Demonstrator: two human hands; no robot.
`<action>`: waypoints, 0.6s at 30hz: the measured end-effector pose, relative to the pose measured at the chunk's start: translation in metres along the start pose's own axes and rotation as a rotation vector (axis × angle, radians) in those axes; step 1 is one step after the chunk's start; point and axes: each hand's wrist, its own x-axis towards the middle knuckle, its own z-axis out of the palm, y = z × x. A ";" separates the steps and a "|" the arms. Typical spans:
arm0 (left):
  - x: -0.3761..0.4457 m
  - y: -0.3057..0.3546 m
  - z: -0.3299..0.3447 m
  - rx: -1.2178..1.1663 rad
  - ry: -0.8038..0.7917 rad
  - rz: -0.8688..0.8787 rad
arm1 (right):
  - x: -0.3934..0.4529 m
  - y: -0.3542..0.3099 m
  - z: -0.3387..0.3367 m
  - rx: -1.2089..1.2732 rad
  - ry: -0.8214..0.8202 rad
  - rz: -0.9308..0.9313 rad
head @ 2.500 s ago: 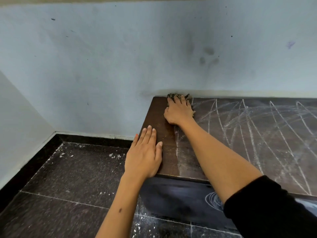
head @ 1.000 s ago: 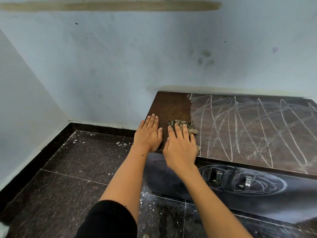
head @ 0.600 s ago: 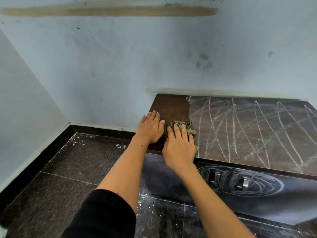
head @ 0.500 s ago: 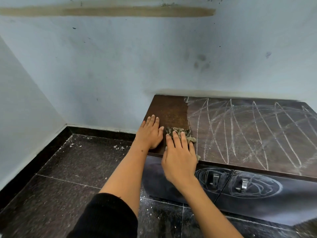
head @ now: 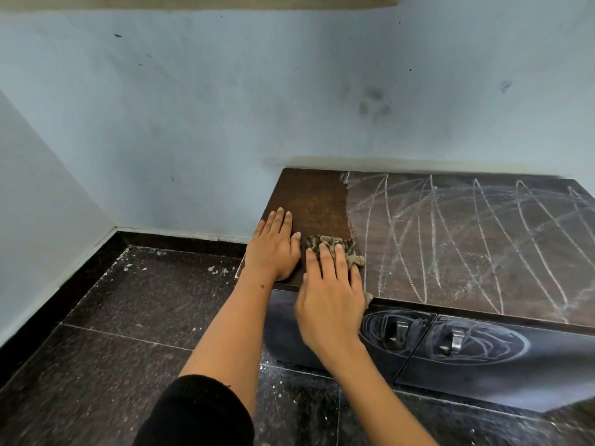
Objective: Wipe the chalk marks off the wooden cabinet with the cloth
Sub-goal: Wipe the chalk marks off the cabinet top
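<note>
The low wooden cabinet [head: 309, 201] stands against the pale blue wall. Its left strip is dark and clean; white chalk marks [head: 467, 233] cover the rest of the top. My right hand [head: 331, 294] presses flat, fingers straight, on a crumpled brown-green cloth [head: 346, 249] at the cabinet's front edge, right at the border between clean wood and chalk. My left hand [head: 275, 249] rests flat on the clean corner just left of the cloth, fingers pointing toward the wall.
The cabinet's dark front has two metal handles [head: 397, 329] [head: 454, 342] inside chalk-drawn ovals. The dark tiled floor [head: 145, 300] carries white dust specks. Walls close in behind and on the left, meeting at a corner.
My right hand has drawn the cloth from the back edge by the wall to the front edge, leaving the left strip clean. My left hand has stayed on the corner.
</note>
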 end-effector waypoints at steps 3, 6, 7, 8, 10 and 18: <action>0.000 0.000 0.000 -0.002 0.002 0.001 | 0.021 0.005 0.000 0.021 -0.056 -0.011; -0.001 0.001 -0.001 0.017 0.000 -0.003 | 0.070 0.008 -0.001 0.026 -0.192 0.006; -0.001 0.001 -0.001 0.024 -0.001 -0.001 | 0.081 0.008 -0.001 0.017 -0.221 0.008; 0.000 0.001 -0.001 0.027 -0.004 0.000 | 0.087 0.009 0.000 0.010 -0.238 0.005; 0.000 0.000 -0.001 0.021 -0.001 0.000 | 0.078 0.009 0.001 -0.003 -0.220 0.003; 0.002 -0.001 0.000 0.016 0.003 -0.003 | 0.043 0.018 0.000 0.018 -0.118 -0.030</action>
